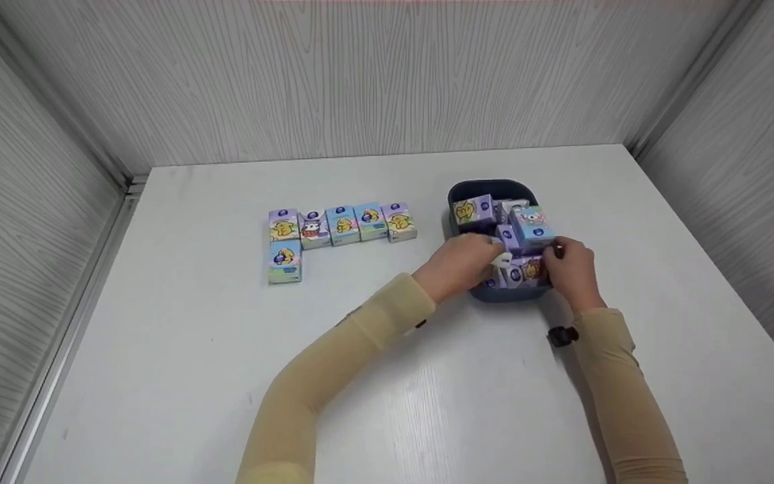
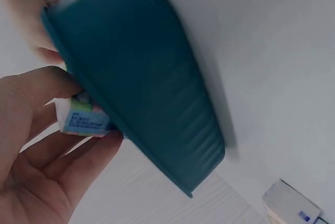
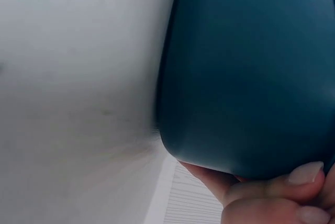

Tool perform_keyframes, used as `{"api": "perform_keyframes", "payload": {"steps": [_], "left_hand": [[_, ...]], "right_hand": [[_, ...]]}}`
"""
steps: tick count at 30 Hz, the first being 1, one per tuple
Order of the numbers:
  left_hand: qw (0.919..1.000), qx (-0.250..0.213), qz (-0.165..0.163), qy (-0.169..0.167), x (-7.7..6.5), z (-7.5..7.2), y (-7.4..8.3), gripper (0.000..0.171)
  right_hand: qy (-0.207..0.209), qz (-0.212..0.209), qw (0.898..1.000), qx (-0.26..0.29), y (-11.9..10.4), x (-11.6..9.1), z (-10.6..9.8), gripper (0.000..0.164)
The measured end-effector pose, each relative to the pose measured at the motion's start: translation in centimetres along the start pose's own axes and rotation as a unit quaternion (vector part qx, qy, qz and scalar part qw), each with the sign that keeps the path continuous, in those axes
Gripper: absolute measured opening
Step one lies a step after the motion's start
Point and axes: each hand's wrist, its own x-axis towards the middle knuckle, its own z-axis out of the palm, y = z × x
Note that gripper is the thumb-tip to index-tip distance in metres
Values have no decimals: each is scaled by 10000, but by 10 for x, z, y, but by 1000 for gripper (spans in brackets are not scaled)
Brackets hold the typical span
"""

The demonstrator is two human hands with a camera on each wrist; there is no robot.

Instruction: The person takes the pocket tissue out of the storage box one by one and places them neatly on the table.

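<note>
A dark teal plastic basket [image 1: 511,294] stands right of centre on the table, filled with several small cartoon-printed packs [image 1: 474,210] in purple and blue. My left hand [image 1: 464,261] reaches over its near left side. In the left wrist view, that hand's thumb and fingers pinch one small printed pack [image 2: 86,122] at the rim of the basket [image 2: 136,67]. At the right side of the basket, my right hand [image 1: 574,269] grips the rim. The right wrist view has its fingers [image 3: 277,192] curled against the basket wall [image 3: 246,77].
On the left of the white table [image 1: 360,390], several packs lie side by side in a row [image 1: 343,225]. One more pack [image 1: 285,262] lies against the near end of the row's leftmost one. Grey wood-grain panels [image 1: 373,81] close off the back and sides.
</note>
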Motion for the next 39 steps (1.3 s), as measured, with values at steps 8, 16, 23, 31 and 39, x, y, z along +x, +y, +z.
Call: {"api": "perform_keyframes", "payload": {"steps": [8, 16, 23, 31, 39], "left_hand": [[9936, 157, 161, 1109, -85, -12, -27, 33], [9908, 517, -843, 920, -159, 0, -88, 30], [9867, 404, -1364, 791, -196, 3, -113, 36], [9863, 595, -1373, 699, -205, 9, -118, 32], [9858, 976, -1254, 543, -203, 16, -121, 30]], "right_hand": [[201, -285, 9992, -204, 1, -1, 1, 38], [60, 12, 9999, -105, -2, -2, -2, 44], [77, -63, 9999, -95, -2, -1, 0, 42], [-39, 3, 10000, -25, -2, -2, -1, 42], [117, -152, 9996, -191, -2, -2, 0, 44]]}}
